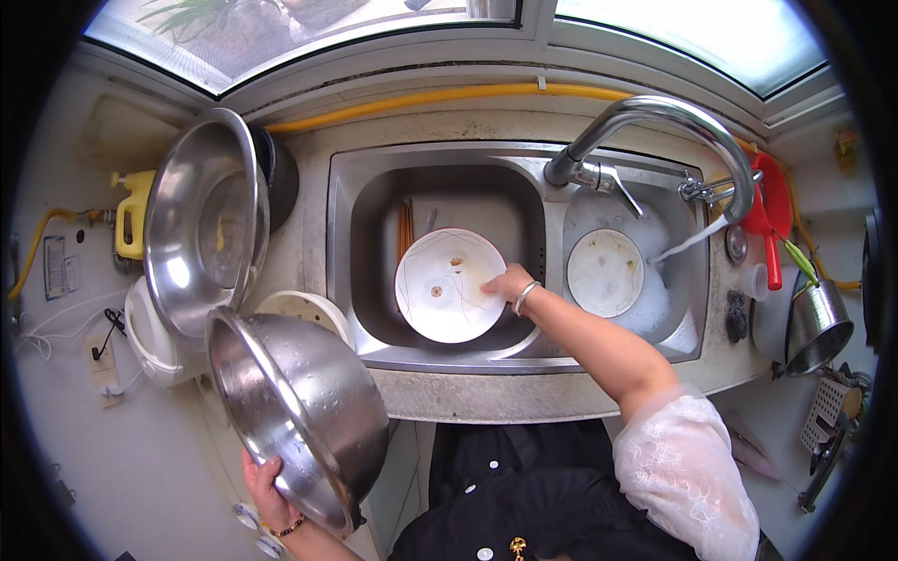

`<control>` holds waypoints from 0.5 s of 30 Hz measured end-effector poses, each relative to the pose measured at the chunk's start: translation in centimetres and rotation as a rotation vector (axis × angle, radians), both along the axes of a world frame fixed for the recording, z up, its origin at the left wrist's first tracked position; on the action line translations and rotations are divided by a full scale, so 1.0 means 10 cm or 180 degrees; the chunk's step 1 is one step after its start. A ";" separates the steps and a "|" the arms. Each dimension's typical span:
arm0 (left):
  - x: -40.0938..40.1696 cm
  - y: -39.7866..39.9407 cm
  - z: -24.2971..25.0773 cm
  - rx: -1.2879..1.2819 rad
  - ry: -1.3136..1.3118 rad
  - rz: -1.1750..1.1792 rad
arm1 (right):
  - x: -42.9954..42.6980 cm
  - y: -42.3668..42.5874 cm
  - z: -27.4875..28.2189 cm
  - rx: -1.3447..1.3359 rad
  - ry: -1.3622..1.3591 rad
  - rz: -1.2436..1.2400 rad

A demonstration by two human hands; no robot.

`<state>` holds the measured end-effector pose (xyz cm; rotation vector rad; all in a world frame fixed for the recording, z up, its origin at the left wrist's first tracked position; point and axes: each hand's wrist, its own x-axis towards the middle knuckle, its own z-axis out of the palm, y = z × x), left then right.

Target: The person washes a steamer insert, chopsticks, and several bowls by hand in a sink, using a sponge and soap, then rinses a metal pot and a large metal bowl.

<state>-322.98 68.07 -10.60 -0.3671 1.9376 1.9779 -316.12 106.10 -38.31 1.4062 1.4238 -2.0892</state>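
Note:
My left hand (270,491) grips the rim of a wet stainless steel basin (330,393), held tilted on its side left of the sink's front edge. With its thumb inside the rim, my right hand (511,286) holds a white plate (449,315) over the left bowl of the steel sink (379,210). Brown food scraps lie on that plate. Chopsticks (405,228) stand partly behind it. A second white plate (596,280) sits in sudsy water in the right bowl, where water runs from the chrome faucet (666,109).
On the left are a large steel basin (182,231), a yellow jug (133,217), a white colander (309,308) and a white appliance (158,343). At right are a red dipper (772,196), a dark scrubber (735,315) and a steel pot (821,322). A yellow hose (449,98) runs behind the sink.

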 end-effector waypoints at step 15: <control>0.24 0.83 0.06 0.0148 -0.0049 -0.0321 | 2.33 1.18 1.07 -0.0204 0.0748 -0.1055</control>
